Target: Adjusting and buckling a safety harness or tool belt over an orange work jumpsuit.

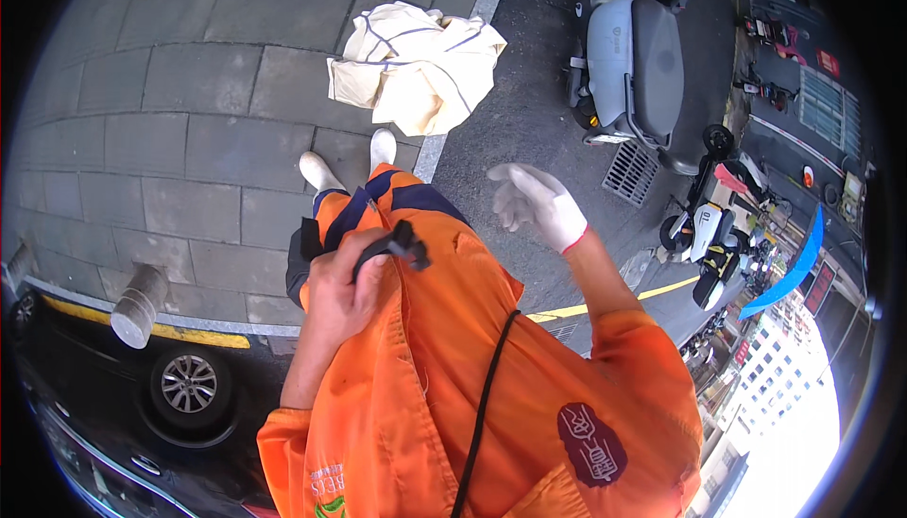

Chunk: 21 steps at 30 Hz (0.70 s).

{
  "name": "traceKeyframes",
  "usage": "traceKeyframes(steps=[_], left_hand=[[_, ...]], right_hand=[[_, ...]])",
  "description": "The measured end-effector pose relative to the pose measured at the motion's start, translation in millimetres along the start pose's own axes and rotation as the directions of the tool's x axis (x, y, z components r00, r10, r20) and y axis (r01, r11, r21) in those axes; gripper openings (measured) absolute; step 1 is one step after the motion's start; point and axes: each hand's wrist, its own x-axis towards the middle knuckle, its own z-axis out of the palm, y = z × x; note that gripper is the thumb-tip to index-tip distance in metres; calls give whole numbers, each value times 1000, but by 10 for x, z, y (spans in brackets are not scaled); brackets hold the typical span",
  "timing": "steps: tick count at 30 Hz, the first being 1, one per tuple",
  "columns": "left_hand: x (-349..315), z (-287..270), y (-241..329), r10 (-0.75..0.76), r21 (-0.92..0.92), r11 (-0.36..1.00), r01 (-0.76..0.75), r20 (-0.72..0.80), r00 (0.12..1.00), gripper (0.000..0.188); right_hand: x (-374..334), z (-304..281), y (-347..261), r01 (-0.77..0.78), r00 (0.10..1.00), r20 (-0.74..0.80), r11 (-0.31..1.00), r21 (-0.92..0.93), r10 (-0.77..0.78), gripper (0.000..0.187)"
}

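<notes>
My bare left hand (348,284) is closed around a small dark object (408,246), black and curved, with a knobby end. I cannot make out its kind. It is held in front of the orange jacket (453,348) I wear. My right hand (541,208), in a white glove with a red cuff edge, is raised to the right over the asphalt. Its fingers are loosely bent and apart, and I see nothing in them. Beyond my white shoes (321,171) a crumpled cream cloth (430,69) with dark stripes lies on the paving.
A grey-blue scooter (614,65) stands at the far right, near a drain grate (630,174). More two-wheelers (709,225) are parked further right. A short stone bollard (139,305) and a black car (104,381) are at the left. A curb (430,154) separates paving from asphalt.
</notes>
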Motion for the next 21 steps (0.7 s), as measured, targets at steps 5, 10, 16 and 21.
traceKeyframes(steps=[5,10,16,21], left_hand=[[-477,-344,120,-388,-401,883,245,-331,860,28],[-659,-398,394,-600,-406,778,479,-255,758,36],[-912,-559,372,-580,-450,763,464,-162,798,36],[-1018,-622,367,-599,-513,735,443,-185,779,36]], right_hand=[[-606,-1082,2165,-420,907,-193,768,-483,375,44],[-817,-718,2711,-393,887,-309,912,-118,342,45],[-812,-556,3028,-355,826,-446,933,67,346,45],[-681,-498,3161,-295,765,-545,939,175,342,45]])
